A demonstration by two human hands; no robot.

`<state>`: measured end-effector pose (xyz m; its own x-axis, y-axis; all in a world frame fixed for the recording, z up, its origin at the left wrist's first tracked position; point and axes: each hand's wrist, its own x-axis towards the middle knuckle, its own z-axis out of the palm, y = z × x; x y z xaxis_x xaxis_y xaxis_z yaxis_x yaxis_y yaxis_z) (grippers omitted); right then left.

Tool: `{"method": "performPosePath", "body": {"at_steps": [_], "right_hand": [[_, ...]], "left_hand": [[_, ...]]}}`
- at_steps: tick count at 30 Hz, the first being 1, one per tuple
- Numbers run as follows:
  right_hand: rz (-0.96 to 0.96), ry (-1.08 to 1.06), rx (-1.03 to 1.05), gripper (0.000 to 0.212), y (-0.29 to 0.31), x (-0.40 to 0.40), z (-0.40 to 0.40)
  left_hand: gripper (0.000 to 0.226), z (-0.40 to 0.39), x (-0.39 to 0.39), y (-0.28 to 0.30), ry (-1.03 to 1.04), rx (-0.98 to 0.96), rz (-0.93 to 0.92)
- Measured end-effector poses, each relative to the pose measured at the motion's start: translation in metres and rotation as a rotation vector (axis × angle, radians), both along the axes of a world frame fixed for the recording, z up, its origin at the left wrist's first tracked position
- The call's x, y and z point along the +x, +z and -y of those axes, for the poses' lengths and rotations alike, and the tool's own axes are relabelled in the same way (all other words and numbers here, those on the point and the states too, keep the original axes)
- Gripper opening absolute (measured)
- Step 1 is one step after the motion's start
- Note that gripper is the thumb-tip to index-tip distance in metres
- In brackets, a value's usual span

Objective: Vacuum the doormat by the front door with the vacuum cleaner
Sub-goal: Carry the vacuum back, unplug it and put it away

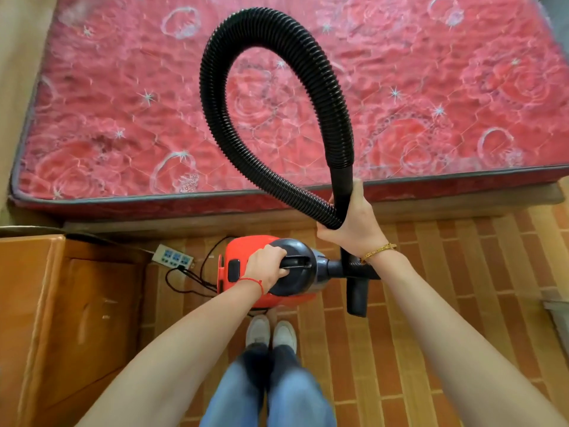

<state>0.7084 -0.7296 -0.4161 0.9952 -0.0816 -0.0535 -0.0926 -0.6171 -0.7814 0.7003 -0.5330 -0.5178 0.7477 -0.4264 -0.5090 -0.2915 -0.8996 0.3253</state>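
A small red and black vacuum cleaner (246,266) hangs in front of my legs, above the brick-patterned floor. My left hand (267,266) grips its black top handle. A black ribbed hose (215,97) rises from the vacuum's nose in a big loop over the mattress and comes back down. My right hand (351,223) grips both runs of the hose where they cross. The black nozzle (357,295) hangs below my right wrist, pointing down. No doormat or front door is in view.
A red floral mattress (107,118) on a wooden base fills the upper half. A wooden cabinet (61,318) stands at the left. A white power strip (175,257) lies on the floor beside it, with the vacuum's black cord plugged in. My white shoes (271,332) stand below the vacuum.
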Motion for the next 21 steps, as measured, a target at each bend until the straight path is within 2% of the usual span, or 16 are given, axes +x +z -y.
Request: {"method": "performPosePath", "body": {"at_steps": [5, 11, 15, 21], "right_hand": [[-0.017, 0.061, 0.013, 0.062, -0.088, 0.023, -0.005], [-0.066, 0.083, 0.055, 0.065, -0.163, 0.048, -0.013], [-0.067, 0.081, 0.027, 0.065, -0.201, 0.062, -0.01], [-0.111, 0.082, -0.001, 0.068, -0.229, 0.069, 0.008]], "left_hand": [[0.017, 0.001, 0.019, -0.083, 0.019, -0.007, -0.043], [0.022, -0.001, 0.04, -0.162, 0.031, 0.0, -0.085], [0.022, 0.002, 0.048, -0.197, 0.044, -0.016, -0.092], [0.026, 0.03, 0.054, -0.218, 0.017, -0.047, -0.09]]}}
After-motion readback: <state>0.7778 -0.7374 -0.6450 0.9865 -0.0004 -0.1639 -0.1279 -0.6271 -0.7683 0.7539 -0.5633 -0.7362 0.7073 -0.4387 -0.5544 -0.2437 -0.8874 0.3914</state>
